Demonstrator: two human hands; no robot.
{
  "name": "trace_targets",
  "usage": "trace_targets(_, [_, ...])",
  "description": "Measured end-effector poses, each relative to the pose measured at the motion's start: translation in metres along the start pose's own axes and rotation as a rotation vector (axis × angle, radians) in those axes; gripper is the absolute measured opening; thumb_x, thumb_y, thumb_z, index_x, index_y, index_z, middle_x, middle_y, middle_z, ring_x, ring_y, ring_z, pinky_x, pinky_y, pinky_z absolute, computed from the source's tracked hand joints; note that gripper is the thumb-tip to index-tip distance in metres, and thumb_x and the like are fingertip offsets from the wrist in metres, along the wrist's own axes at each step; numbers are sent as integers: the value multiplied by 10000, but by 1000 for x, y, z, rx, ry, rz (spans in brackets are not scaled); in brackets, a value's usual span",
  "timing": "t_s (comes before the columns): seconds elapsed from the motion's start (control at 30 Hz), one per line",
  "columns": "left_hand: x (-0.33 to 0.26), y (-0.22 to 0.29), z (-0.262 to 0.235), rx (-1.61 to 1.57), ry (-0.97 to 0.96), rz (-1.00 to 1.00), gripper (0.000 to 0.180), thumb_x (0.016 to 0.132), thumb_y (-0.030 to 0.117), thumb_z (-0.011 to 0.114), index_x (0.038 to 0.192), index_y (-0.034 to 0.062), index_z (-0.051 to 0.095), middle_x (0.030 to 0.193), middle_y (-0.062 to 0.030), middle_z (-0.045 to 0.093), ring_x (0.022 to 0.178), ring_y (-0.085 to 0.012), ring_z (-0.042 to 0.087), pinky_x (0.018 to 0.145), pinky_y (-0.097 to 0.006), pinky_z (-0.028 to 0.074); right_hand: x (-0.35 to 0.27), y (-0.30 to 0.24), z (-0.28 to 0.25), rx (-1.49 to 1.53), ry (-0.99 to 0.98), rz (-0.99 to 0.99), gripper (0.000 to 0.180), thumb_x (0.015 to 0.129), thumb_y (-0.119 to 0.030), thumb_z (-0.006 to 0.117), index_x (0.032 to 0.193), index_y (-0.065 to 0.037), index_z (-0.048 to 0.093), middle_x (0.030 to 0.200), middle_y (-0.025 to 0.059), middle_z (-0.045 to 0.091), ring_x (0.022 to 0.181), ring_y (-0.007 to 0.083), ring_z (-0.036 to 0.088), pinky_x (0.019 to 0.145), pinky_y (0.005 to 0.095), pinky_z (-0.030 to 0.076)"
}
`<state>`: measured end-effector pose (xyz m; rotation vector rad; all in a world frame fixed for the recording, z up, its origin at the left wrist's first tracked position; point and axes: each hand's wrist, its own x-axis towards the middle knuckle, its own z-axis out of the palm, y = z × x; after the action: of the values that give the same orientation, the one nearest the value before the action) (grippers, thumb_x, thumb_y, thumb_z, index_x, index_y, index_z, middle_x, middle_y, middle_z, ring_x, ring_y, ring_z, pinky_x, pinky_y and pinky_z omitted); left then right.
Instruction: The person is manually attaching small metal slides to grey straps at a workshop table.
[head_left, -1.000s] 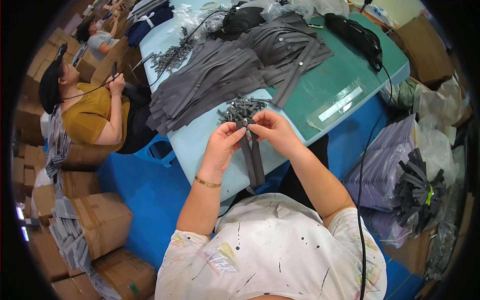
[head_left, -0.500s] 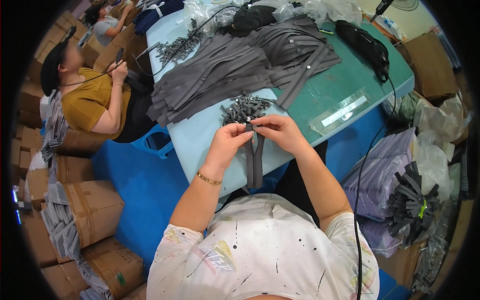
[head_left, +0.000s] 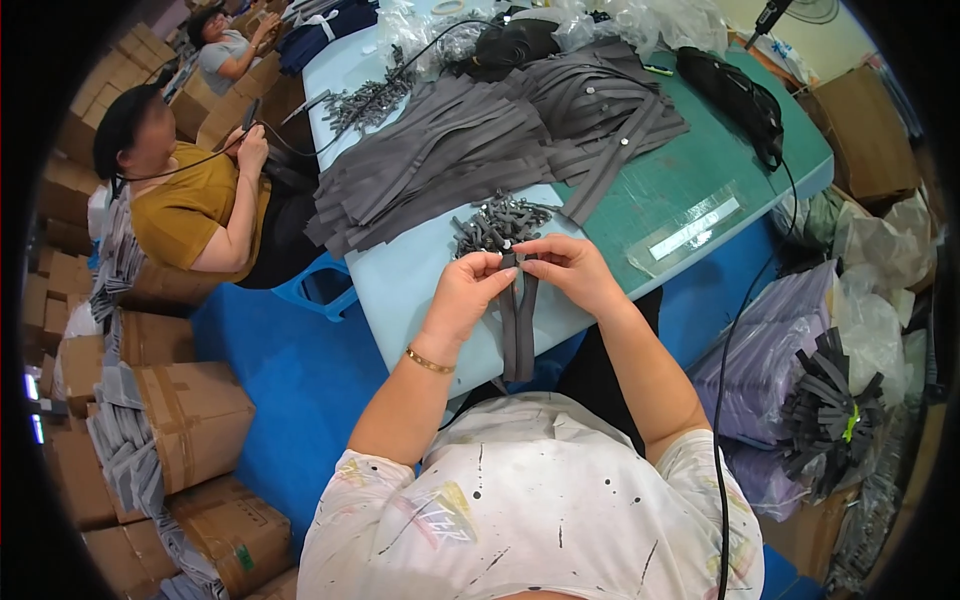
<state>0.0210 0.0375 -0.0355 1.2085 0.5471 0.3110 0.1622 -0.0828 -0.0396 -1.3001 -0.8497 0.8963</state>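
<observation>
Over the near edge of the table, my left hand (head_left: 467,290) and my right hand (head_left: 573,272) meet with their fingertips pinched. Both grip the top end of a dark grey zipper (head_left: 517,335), whose two tape halves hang down toward my lap. Just beyond my fingers lies a heap of small zipper sliders with grey fabric pulls (head_left: 500,222). The exact join between slider and tape is hidden by my fingertips. Farther off, a large pile of grey zipper tapes (head_left: 430,160) spreads across the table, and one strip (head_left: 612,180) sticks out toward me.
A second heap of sliders (head_left: 370,103) and a black pouch (head_left: 735,100) lie farther back on the table (head_left: 690,190). A co-worker in a mustard top (head_left: 190,215) sits at the left. Cartons (head_left: 195,420) and purple wrapped bundles (head_left: 770,340) flank me. A black cable (head_left: 730,400) hangs at my right.
The whole view has shifted slightly, so the scene sits a little farther right. Both hands keep their pinch on the zipper end, with small finger movements. The co-worker's head and hands have moved.
</observation>
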Motion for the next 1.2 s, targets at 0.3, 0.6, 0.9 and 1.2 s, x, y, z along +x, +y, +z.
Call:
trace_targets(0.3, [-4,-3,2,147,-27,40,156,829,56,623,965,-18,636,870,-21,631,772,-67,559,695,-198,447,-3,2,0,70,9,-36,228,814,-23,635,1041,-32,655,901,18,616,834,77,588,742,206,468])
trace_targets(0.6, [-2,-5,4,102,-52,73,183,837,53,611,1004,-21,627,891,-35,637,789,-80,576,724,-209,459,-3,3,-1,91,4,-51,226,816,-30,638,1042,-32,656,904,21,605,837,80,589,741,205,468])
trace_targets(0.9, [-6,-4,10,61,-140,-34,130,881,133,575,920,23,634,816,27,601,718,-40,526,642,-184,417,-4,8,-2,32,22,-74,218,801,-7,642,1017,-31,662,911,16,598,841,81,575,736,206,460])
trace_targets(1.2, [-4,-12,12,135,-69,30,137,863,131,592,802,13,630,671,77,495,605,-11,375,517,-192,293,-4,8,-1,22,9,-134,223,802,-25,648,1023,-57,664,875,10,577,793,71,562,705,192,453])
